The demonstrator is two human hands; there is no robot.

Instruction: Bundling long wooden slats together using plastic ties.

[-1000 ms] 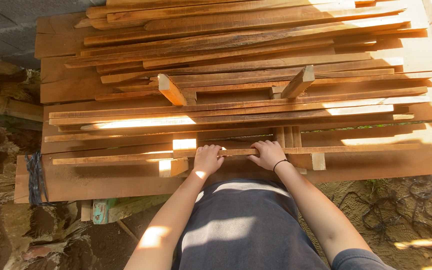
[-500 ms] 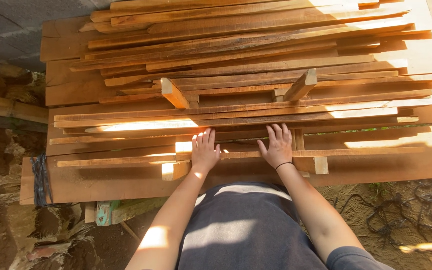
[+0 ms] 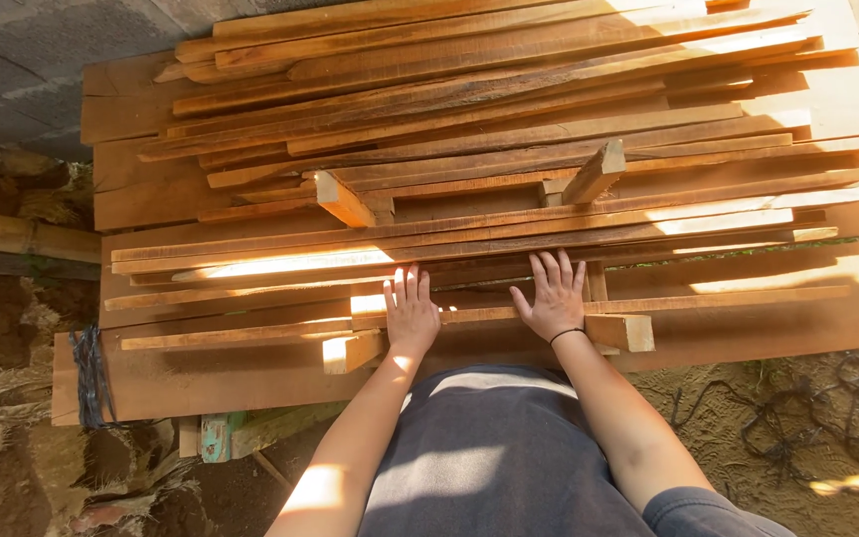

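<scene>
Both hands are lying flat and open, fingers spread, on the pile of wood. The left hand (image 3: 412, 311) and the right hand (image 3: 553, 296) are pressing on a long thin strip (image 3: 708, 298) that is running across the front of the stack of planks (image 3: 489, 129), close to the person's body. It seems the strip is being settled in its place; any lifting would need the fingers to be closing around it first. The strip is looking narrow, rough-sawn and reddish-brown, resting on short cross blocks (image 3: 620, 331).
</scene>
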